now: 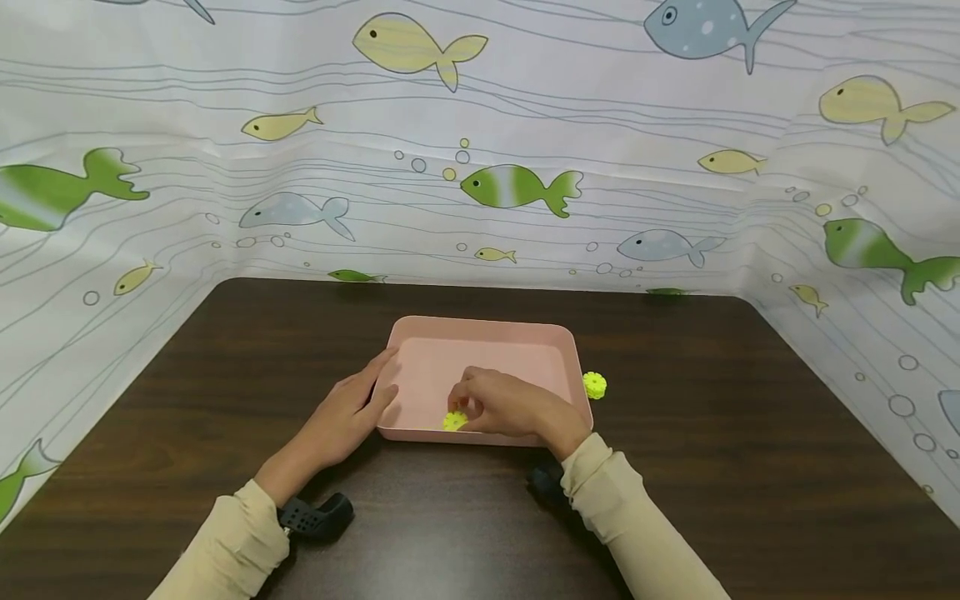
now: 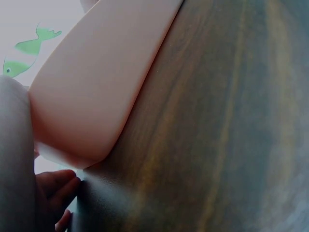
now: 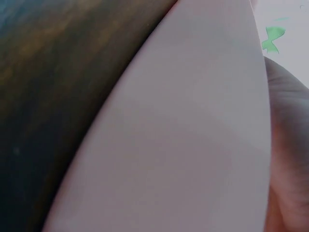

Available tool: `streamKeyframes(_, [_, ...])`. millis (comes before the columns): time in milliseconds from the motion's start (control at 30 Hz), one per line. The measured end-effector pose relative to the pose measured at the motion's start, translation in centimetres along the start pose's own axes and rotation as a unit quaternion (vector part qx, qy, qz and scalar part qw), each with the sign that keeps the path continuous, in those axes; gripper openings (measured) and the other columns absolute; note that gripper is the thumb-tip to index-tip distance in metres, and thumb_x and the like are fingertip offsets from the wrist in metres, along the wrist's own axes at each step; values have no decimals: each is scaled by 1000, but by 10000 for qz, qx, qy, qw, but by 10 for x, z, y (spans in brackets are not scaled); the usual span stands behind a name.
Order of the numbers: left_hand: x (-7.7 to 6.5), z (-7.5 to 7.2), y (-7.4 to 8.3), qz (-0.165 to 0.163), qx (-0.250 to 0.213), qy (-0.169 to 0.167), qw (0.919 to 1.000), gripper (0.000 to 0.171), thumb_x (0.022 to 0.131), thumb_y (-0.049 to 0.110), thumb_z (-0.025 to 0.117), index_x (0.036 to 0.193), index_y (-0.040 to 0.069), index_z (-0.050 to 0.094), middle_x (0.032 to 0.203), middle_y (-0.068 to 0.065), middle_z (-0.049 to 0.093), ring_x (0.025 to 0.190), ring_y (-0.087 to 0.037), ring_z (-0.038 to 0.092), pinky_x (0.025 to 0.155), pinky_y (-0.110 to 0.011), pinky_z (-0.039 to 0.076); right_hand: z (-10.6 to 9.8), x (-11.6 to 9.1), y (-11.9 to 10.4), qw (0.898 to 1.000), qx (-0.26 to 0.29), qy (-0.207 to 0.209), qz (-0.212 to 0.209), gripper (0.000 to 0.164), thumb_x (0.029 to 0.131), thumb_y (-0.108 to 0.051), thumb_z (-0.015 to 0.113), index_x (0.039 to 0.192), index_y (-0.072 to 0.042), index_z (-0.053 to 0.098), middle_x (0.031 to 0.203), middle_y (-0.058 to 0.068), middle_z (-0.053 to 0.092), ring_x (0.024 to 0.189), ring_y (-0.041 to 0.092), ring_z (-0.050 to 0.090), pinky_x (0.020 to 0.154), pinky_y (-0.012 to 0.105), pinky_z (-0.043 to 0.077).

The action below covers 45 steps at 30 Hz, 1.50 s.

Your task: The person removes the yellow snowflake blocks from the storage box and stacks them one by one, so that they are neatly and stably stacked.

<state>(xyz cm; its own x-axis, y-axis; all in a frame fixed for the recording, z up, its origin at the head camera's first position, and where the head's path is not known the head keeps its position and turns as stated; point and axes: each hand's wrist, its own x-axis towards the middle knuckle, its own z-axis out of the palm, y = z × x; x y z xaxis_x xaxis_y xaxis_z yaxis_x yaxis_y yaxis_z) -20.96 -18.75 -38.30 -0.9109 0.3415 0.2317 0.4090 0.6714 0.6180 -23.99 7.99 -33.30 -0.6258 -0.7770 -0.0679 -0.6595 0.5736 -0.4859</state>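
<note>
A shallow pink tray (image 1: 480,333) lies on the dark table in the head view. My left hand (image 1: 348,412) holds its left wall, the thumb reaching over the rim and the fingers along the outside. Near the tray's front wall, my right hand (image 1: 506,404) pinches a bright yellow flower-shaped piece (image 1: 454,421) between thumb and fingers. In the right wrist view the tray's front wall (image 3: 169,135) hides that piece and the fingertips. The left wrist view shows the tray's outer side (image 2: 101,72) with left fingers (image 2: 60,186) beside its corner.
A second yellow flower-shaped piece (image 1: 595,385) sits just outside the tray's right side. The brown wooden table (image 1: 720,450) extends around the tray. White sheeting with printed fish (image 1: 517,186) rises behind and at both sides. A black wristband (image 1: 318,517) is on the left wrist.
</note>
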Motion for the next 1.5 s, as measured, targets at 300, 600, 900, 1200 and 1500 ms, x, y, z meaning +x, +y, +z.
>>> streamKeyframes(300, [1,2,-2,83,-36,33,10000,59,112,34,42,163,7,31,162,-17,39,144,-44,42,115,-66,32,1,-2,2,9995,239,196,84,29,89,-11,83,117,-8,77,87,-6,65,75,8,56,72,20,52])
streamKeyframes(600, [-1,3,-4,92,-105,37,9999,58,113,34,40,163,7,29,163,-17,38,145,-44,41,115,-66,31,-6,-7,6,9991,-167,381,108,22,89,-15,84,109,-9,79,83,-4,61,71,8,53,67,21,49])
streamKeyframes(900, [0,2,-4,95,-149,18,9998,60,112,36,40,164,7,29,165,-16,35,147,-43,38,116,-66,30,-62,-78,48,9715,-249,2154,958,30,89,-13,83,116,-2,76,89,3,64,76,17,56,63,30,51])
streamKeyframes(1200, [-2,-1,-3,65,-100,-1,9999,60,112,36,40,164,8,28,165,-18,33,147,-46,37,116,-68,28,-66,-124,96,9624,-112,1864,1972,29,92,-15,79,112,5,75,96,9,69,83,22,60,74,36,56])
streamKeyframes(1500, [-1,2,-4,55,-116,-24,9999,60,112,36,40,164,7,27,165,-18,33,147,-45,37,116,-68,28,-58,-120,104,9699,137,1389,1997,30,90,-17,80,109,7,75,93,9,69,80,19,62,71,33,55])
